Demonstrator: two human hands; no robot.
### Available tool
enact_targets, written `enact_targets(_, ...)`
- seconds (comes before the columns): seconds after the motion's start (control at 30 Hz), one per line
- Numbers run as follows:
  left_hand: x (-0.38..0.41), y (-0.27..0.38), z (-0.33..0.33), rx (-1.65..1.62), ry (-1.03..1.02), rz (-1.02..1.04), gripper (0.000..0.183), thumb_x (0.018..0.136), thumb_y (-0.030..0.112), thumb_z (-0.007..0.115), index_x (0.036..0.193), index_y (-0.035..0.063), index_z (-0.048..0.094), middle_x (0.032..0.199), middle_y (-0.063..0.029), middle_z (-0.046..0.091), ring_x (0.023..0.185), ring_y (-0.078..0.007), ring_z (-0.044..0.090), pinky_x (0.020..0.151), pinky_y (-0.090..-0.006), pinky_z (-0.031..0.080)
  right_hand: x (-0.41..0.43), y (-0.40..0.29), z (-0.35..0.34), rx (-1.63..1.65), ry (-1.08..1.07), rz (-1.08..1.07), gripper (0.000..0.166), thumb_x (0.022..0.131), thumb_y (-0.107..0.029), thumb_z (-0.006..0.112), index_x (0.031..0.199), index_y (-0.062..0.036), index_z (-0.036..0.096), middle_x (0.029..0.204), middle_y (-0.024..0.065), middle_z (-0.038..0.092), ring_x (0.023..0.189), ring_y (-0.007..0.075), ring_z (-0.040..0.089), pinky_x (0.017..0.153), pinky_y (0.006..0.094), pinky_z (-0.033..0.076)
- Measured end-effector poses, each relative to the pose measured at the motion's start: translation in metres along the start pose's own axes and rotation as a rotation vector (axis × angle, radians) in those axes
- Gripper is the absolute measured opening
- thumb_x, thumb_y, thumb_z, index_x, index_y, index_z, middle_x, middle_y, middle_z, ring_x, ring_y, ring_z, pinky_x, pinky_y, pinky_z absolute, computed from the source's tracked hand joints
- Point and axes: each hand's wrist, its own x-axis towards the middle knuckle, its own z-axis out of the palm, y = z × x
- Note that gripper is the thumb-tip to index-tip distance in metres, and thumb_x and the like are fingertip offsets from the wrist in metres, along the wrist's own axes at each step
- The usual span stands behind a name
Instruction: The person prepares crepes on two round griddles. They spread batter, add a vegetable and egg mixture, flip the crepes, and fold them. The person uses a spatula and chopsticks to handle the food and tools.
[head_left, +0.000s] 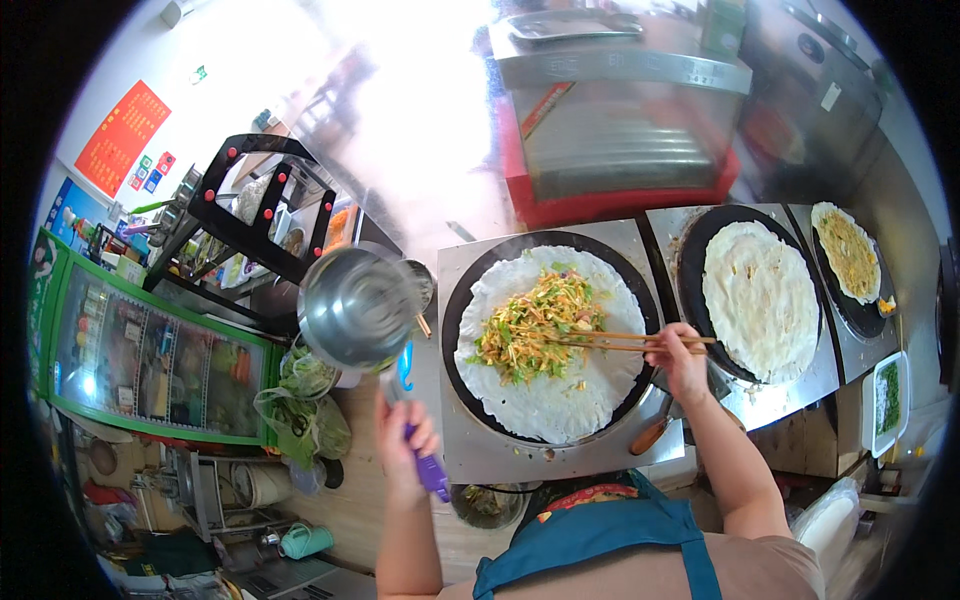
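My left hand (406, 435) grips the purple handle (430, 465) of a steel saucepan (358, 307), which is held off to the left of the griddle; the pan is blurred and its contents cannot be made out. In my right hand (681, 361) is a pair of wooden chopsticks (622, 343). Their tips reach into a heap of shredded vegetable filling (536, 322) with green leaves. This heap lies on a thin pale crepe (577, 409), spread over a round black griddle plate (459, 382). Faint steam rises at the plate's far edge.
On the right, a second griddle holds a folded-looking pale pancake (761, 300), and a third bears a yellow-topped one (847, 253). A wooden-handled tool (652, 435) lies by the near edge. A black rack (255, 202) stands left, beyond bagged greens (300, 420) and a green-framed fridge (157, 352).
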Motion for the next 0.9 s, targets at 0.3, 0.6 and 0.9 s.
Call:
enact_targets(0.3,-0.056,0.008,-0.184,0.113,0.406,-0.071,0.034,0.096,0.018,0.039,0.129,0.0236,0.037,0.08,-0.0034,0.046,0.057,-0.0084,0.043,0.045,-0.0206,0.039,-0.008,-0.009,0.045,-0.163,-0.046,-0.213,0.011,0.092,-0.011,0.049,0.088,-0.0016,0.052,0.076,0.0126,0.062,0.059,0.0171,0.062,0.054,0.0292,0.053)
enact_targets(0.6,-0.051,-0.032,-0.217,0.019,0.407,-0.262,0.034,0.092,0.013,0.045,0.125,0.0189,0.041,0.079,-0.0067,0.052,0.058,-0.0134,0.047,0.047,-0.0261,0.042,0.022,0.035,0.12,-0.196,-0.021,-0.246,0.014,0.093,-0.014,0.05,0.089,-0.0006,0.05,0.076,0.011,0.06,0.06,0.0161,0.062,0.054,0.026,0.052)
enact_targets(0.9,-0.029,-0.024,-0.233,-0.03,0.289,-0.431,0.037,0.092,0.013,0.046,0.128,0.0189,0.039,0.08,-0.0072,0.052,0.057,-0.0144,0.048,0.047,-0.0259,0.04,0.001,0.043,0.136,-0.225,-0.091,-0.224,0.013,0.093,-0.014,0.049,0.089,-0.0016,0.048,0.079,0.0115,0.062,0.064,0.0163,0.063,0.057,0.0268,0.053)
